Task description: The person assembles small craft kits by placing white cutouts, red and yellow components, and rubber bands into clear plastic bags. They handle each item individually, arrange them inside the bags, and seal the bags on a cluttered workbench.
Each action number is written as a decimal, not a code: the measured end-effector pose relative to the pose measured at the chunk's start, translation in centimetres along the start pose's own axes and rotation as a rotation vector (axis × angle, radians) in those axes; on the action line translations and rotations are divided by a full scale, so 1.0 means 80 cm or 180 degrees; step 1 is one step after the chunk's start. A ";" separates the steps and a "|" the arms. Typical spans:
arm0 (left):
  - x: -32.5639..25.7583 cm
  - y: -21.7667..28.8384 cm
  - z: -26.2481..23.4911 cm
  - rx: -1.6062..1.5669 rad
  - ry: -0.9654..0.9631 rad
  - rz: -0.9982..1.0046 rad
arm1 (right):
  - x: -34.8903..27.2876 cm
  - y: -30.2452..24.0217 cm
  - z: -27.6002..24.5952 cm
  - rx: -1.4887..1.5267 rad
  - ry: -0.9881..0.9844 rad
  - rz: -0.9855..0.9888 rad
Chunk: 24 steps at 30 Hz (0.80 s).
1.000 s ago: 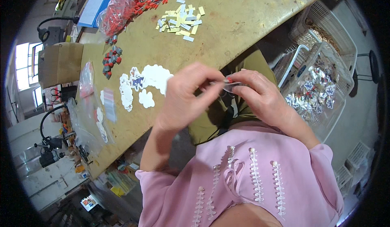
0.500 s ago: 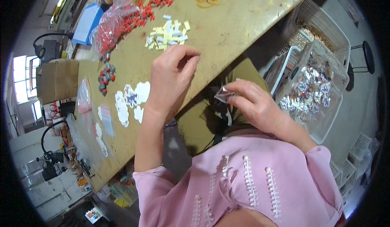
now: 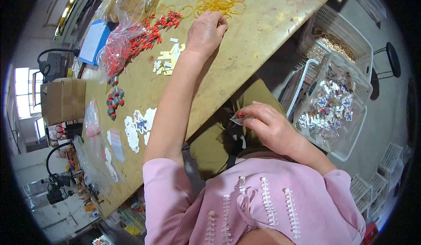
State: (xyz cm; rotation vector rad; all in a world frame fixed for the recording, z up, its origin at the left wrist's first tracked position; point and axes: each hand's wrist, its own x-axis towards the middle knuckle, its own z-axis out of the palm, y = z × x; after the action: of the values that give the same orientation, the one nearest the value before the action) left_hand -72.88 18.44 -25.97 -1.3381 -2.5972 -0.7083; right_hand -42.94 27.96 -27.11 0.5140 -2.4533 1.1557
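My left hand (image 3: 206, 34) reaches across the table, its fingers drawn together at the near edge of a pile of yellow rubber bands (image 3: 215, 1). Whatever may be between those fingertips is hidden. Over my lap, my right hand (image 3: 268, 124) pinches a small clear plastic bag (image 3: 237, 120) with something red showing at its top. Beside my left forearm lie small pale yellow and white pieces (image 3: 165, 63). Further left are many red-tipped small parts (image 3: 151, 36), partly inside a clear bag, and a smaller cluster of grey-and-red parts (image 3: 115, 102).
White die-cut shapes (image 3: 132, 133) and flat clear bags (image 3: 116, 145) lie on the table (image 3: 258, 30) at left. A cardboard box (image 3: 63, 100) stands beyond its left edge. At right, white plastic baskets (image 3: 357, 133) hold many small shiny packets (image 3: 326, 98); a stool (image 3: 393, 60) stands behind.
My left hand has moved away from me, from beside the yellow and white pieces to the rubber bands. My right hand keeps the small bag over my lap; red now shows at it.
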 end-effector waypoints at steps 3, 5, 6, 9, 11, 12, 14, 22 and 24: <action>-0.017 -0.001 -0.006 0.0077 -0.0008 -0.0109 | 0.001 0.003 -0.001 -0.0017 0.0008 0.0004; -0.042 0.021 -0.036 -0.0284 -0.0121 -0.0609 | 0.001 0.007 -0.002 0.0013 -0.0008 0.0035; -0.052 0.049 -0.066 -0.1126 -0.0504 -0.1498 | 0.001 0.005 -0.005 0.0032 -0.0033 0.0092; -0.101 0.074 -0.087 -0.2209 -0.0372 -0.1200 | -0.001 0.004 -0.008 0.0165 0.0053 0.0223; -0.136 0.108 -0.106 -0.2762 -0.0548 -0.1388 | 0.003 0.000 -0.009 0.0270 0.0039 0.0300; -0.156 0.127 -0.110 -0.2801 -0.0449 -0.1437 | 0.006 0.000 -0.006 0.0291 0.0003 0.0301; -0.193 0.152 -0.111 -0.2543 -0.0332 -0.1238 | 0.012 -0.005 -0.002 0.0339 -0.0069 0.0282; -0.271 0.152 -0.107 -0.0422 -0.0211 0.0015 | 0.019 -0.026 0.016 0.0530 -0.0361 0.0149; -0.278 0.155 -0.119 -0.0199 -0.0577 -0.0064 | 0.020 -0.032 0.021 0.0544 -0.0507 0.0087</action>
State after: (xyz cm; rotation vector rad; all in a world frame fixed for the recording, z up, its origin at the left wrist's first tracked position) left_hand -50.62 3.84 -20.52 -1.4602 -2.7528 -0.7077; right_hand -43.38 24.82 -25.68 0.6466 -2.5136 1.3934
